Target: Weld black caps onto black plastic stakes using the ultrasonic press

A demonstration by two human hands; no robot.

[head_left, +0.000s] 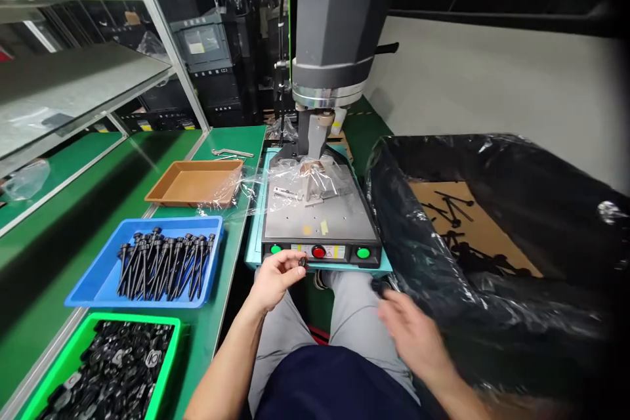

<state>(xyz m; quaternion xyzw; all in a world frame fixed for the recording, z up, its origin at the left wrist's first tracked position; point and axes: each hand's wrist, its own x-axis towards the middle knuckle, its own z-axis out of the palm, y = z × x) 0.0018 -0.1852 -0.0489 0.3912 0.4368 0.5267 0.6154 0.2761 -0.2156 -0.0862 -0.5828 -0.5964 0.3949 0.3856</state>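
Note:
My left hand (278, 281) pinches a small black part (302, 263) between thumb and fingertips, just in front of the machine's button panel (339, 252). Over my right thigh, my right hand (411, 331) is smeared by motion. A dark object (378, 287) shows at its fingertips, too blurred to make out. On the left, a blue tray (93, 285) holds several black long-stemmed parts (170, 262). Nearer to me, a green bin (170, 354) is filled with small black pieces (113, 367).
A brown tray (189, 185) lies behind the blue one. Clear plastic film (246, 190) drapes from it onto the machine's metal plate (290, 228). Above hangs the grey machine head (335, 13). On the right, a box lined with black plastic (418, 262) holds black stemmed parts on cardboard (485, 223).

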